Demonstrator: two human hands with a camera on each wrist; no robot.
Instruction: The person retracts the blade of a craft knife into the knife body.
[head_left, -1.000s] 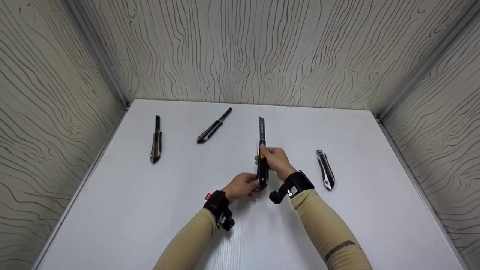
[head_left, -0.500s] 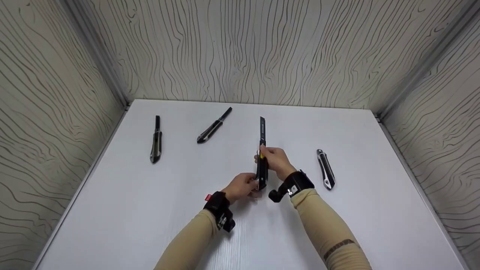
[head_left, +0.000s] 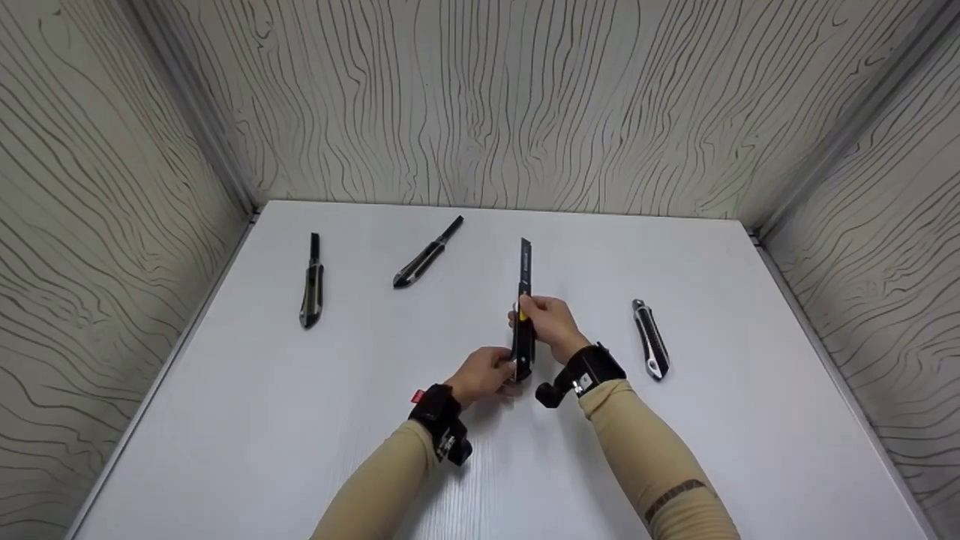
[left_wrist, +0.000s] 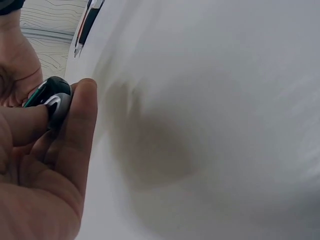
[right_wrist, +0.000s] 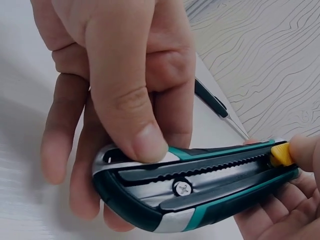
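Observation:
Both hands hold one utility knife [head_left: 524,349] over the middle of the table, its long dark blade [head_left: 526,262] extended and pointing away. The right hand [head_left: 553,321] grips the front of the handle, thumb at the yellow slider [right_wrist: 281,154]. My left hand [head_left: 486,373] pinches the butt end between thumb and fingers. Seen from the right wrist, the handle is dark green with teal and silver trim, a toothed channel and a screw [right_wrist: 183,188]. In the left wrist view, the left fingers and thumb hide much of the handle [left_wrist: 50,92].
Two utility knives with blades out lie at the far left [head_left: 313,289] and back centre [head_left: 424,259]. Right of the right hand lies a utility knife [head_left: 651,339] with no blade showing. Patterned walls [head_left: 480,105] border the white table [head_left: 300,420] at the back and sides.
The held knife's blade tip has shifted slightly right and a little nearer. Both hands keep their grip, and the other knives stay where they were.

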